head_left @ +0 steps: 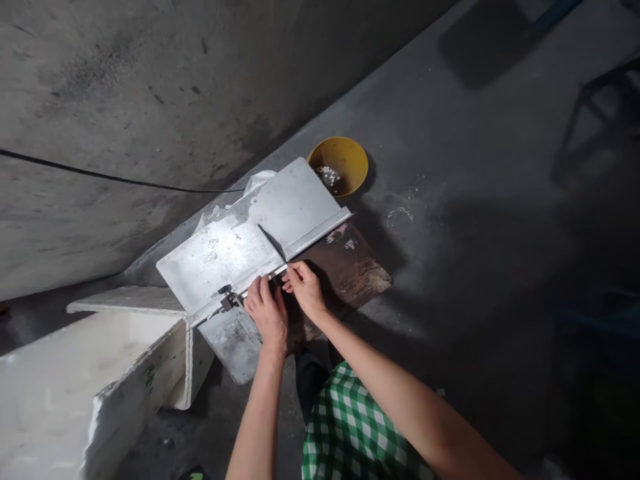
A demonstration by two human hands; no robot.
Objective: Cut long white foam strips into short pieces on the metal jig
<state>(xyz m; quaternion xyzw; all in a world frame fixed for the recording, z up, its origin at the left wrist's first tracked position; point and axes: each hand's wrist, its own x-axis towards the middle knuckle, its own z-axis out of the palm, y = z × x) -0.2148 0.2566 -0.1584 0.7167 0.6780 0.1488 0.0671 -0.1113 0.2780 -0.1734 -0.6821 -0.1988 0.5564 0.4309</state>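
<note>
A metal-topped bench (305, 193) stands low in front of me, with a raised metal rail (320, 233) across it. A dark blade or slot (273, 243) runs from the rail into the top. My right hand (306, 290) pinches the end of a thin light-coloured strip (278, 271) close to the slot's near end. My left hand (267, 312) has its fingers curled over the strip along the rail, thumb on the near side. A dark clamp-like fitting (229, 298) sits on the rail left of that hand. The fingers partly hide the strip.
Behind the bench, a yellow bowl (353, 163) on the floor holds small white pieces. A large white foam-like box (135, 367) stands at left. The wall (150, 87) rises behind, with a black cable (100, 175). Dark frame furniture (595, 100) is at far right.
</note>
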